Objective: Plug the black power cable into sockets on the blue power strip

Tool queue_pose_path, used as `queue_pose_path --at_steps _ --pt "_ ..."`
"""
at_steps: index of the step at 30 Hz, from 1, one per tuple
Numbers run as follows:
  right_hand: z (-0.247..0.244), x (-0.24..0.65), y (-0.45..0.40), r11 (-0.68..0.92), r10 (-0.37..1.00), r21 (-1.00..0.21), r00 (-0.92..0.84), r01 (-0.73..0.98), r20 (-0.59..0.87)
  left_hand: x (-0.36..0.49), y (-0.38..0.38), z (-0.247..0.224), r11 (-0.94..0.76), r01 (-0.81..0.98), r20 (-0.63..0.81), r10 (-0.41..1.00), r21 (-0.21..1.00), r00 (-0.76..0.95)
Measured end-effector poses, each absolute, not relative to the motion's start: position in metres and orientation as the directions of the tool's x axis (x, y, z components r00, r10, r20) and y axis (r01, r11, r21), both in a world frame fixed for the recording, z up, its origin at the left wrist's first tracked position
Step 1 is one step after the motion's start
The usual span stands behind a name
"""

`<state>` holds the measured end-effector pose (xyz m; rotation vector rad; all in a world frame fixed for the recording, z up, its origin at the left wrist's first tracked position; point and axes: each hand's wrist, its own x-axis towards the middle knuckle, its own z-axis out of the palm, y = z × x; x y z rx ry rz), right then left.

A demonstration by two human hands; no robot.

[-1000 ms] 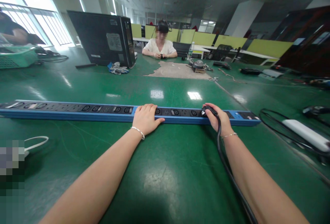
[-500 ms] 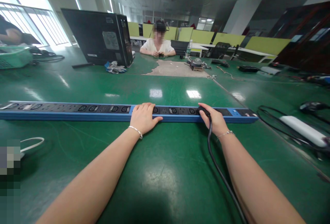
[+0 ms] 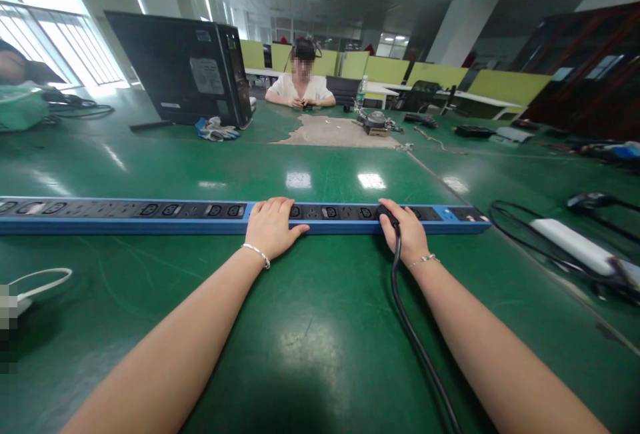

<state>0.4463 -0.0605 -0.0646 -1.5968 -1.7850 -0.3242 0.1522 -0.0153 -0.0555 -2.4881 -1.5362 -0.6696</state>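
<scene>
A long blue power strip (image 3: 170, 227) with black sockets lies across the green table (image 3: 300, 354). My left hand (image 3: 273, 226) lies over the strip near its middle, fingers over the far edge and thumb along the near side, gripping it. Farther right, my right hand (image 3: 405, 229) holds a black plug (image 3: 388, 215) between thumb and fingers at the sockets. The plug's front end is hidden, so how deep it sits cannot be told. Its black cable (image 3: 417, 341) runs down toward the table's near edge.
A black computer case (image 3: 175, 67) stands at the back left beside gloves (image 3: 217, 130). Across the table sits a person (image 3: 300, 87). On the right lie a white power strip (image 3: 573, 245) and black cables. A green basket (image 3: 23, 107) is far left.
The whole view has shifted slightly, so everything appears a little farther left. My right hand's fingers sit a bit flatter over the plug; both hands stay at the same places on the strip.
</scene>
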Motion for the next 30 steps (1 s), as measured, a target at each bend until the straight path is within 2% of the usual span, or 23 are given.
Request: queue_pose_path --at_steps 8,15,22,30 --pt "-0.066 0.442 -0.060 0.208 0.744 -0.300 0.048 0.931 0.666 0.152 -0.016 -0.054 -0.477 0.874 0.448 0.804 0.092 0.391" --pt "-0.063 0.439 -0.060 0.139 0.753 -0.297 0.094 0.945 0.652 0.153 -0.016 -0.055 -0.466 0.880 0.435 0.814 0.093 0.385" --pt "-0.064 0.437 -0.061 0.158 0.754 -0.306 0.085 0.939 0.652 0.152 -0.015 -0.056 -0.474 0.876 0.450 0.803 0.087 0.390" --pt "-0.075 0.434 -0.052 0.026 0.703 -0.413 0.277 0.910 0.655 0.151 -0.014 -0.057 -0.477 0.875 0.455 0.799 0.082 0.393"
